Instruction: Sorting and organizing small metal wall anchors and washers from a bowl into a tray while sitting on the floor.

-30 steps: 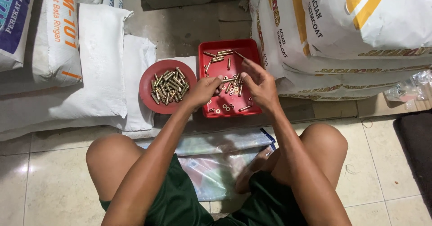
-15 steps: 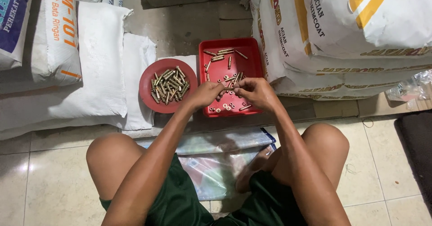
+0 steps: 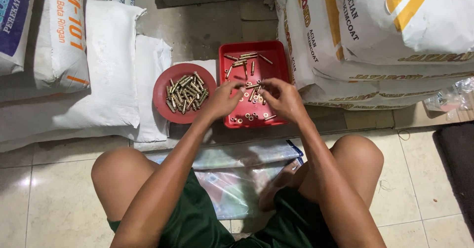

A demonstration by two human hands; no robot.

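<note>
Right now both my hands sit over the red tray (image 3: pixel 276 55): left hand (image 3: pixel 222 101) and right hand (image 3: pixel 282 100) pinch tog. on a brass pin (image 3: pixel 253 86) betw. them. Round plate (image 3: pixel 163 87) left of my grip looks well filled w/ pins; a few pins, rings left below. Sacks (image 3: pixel 395 40) crowd right; floor near me open.

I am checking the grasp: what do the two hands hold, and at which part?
Both hands pinch one small brass piece over the red tray, apparently by its ends; the exact grip is too small to tell.

Plate (image 3: pixel 163 105) left of tray (image 3: pixel 276 55)
</note>
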